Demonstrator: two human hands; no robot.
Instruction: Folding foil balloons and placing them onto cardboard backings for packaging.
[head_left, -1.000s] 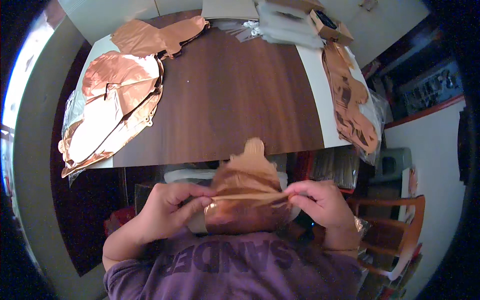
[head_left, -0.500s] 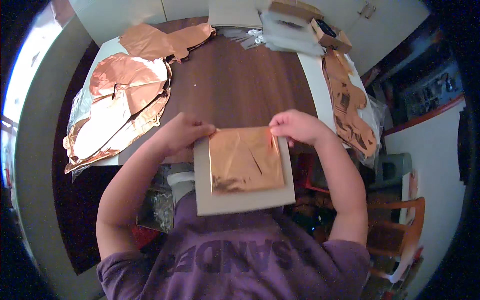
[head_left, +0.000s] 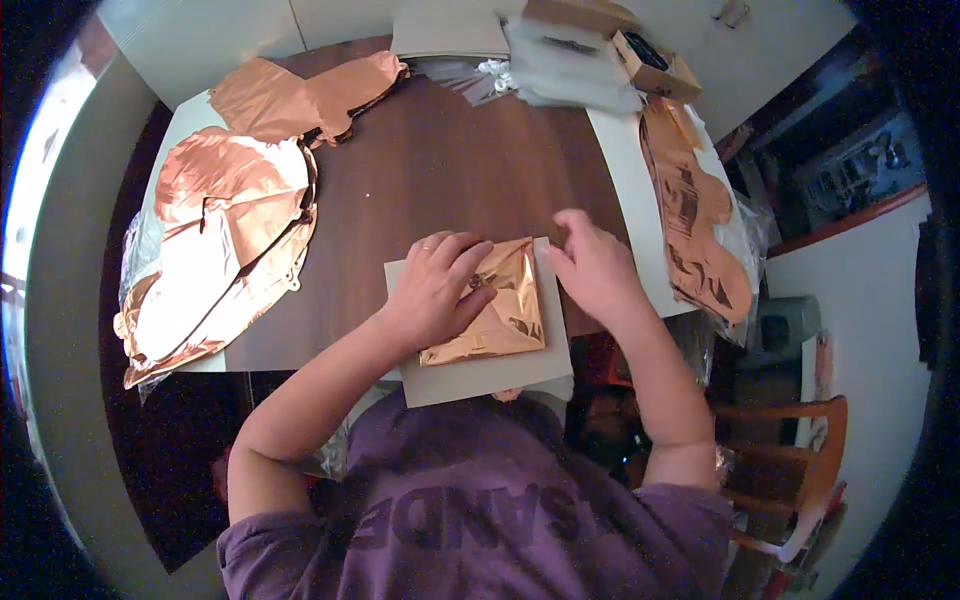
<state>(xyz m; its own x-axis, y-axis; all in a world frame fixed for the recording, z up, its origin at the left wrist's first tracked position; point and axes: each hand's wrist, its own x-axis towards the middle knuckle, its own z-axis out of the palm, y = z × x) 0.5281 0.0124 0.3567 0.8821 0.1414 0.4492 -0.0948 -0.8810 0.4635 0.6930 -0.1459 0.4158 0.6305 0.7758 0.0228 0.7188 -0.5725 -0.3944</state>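
Observation:
A square card (head_left: 480, 384) of pale grey lies at the front edge of the dark wooden table, partly overhanging it toward my lap. On it rests a folded piece of shiny copper-coloured foil (head_left: 518, 300), seemingly a flat foil balloon. My left hand (head_left: 437, 285) lies over the foil's left part with fingers spread, and covers that side. Just off the card's upper right corner is my right hand (head_left: 596, 262), its thumb and fingers apart, holding nothing that I can see.
Stacks of flat copper foil balloons lie at the left (head_left: 235, 215), far left (head_left: 310, 98) and right (head_left: 695, 215). Along the back are a pile of grey cards (head_left: 450, 32), clear plastic bags (head_left: 565, 70) and a small cardboard box (head_left: 655, 72). A wooden chair (head_left: 825, 440) stands lower right.
The card and foil have come down onto the table edge. My left hand has moved from the foil's corner onto its top, and my right hand has let go of the right corner.

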